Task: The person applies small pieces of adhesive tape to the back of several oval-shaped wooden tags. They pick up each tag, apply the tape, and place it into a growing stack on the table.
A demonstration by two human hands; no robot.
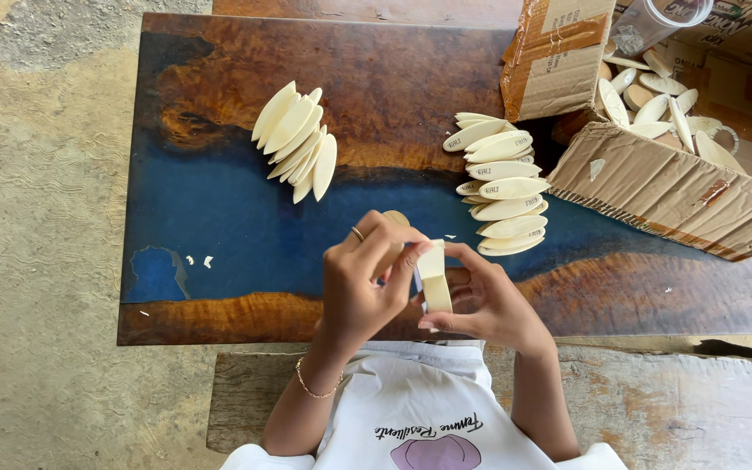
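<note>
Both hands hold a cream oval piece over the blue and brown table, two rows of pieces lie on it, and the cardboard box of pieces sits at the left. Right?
Not quite: the cardboard box sits at the right, as the head view shows. The rest holds.

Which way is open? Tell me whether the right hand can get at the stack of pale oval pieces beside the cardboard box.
Probably yes. The stack lies on bare tabletop just beyond the right hand, with nothing between, though that hand holds a pale piece.

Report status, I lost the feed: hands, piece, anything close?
Left hand and right hand both grip one cream oval piece. Stamped stack just beyond, clear of the hands.
</note>
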